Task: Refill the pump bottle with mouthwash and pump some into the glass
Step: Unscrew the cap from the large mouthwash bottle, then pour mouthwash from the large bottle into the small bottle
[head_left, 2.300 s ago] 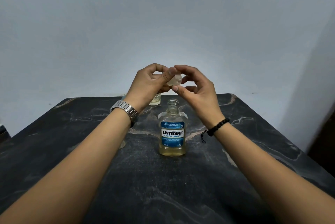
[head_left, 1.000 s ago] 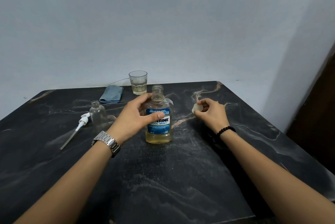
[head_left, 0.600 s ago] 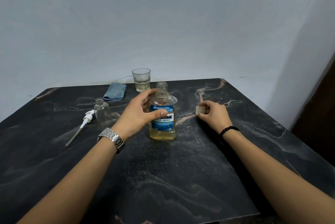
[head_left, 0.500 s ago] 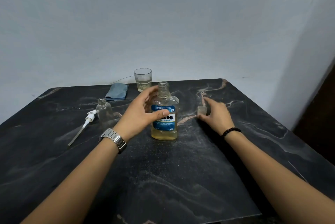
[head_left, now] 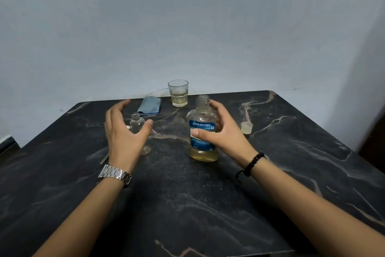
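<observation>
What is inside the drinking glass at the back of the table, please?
The glass holds a shallow layer of pale yellow liquid at its bottom; the rest is empty. Nothing covers it, and neither hand is near it.

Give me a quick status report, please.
Left hand open, reaching for uncapped pump bottle. Right hand gripping open mouthwash bottle. Nothing between them.
</observation>
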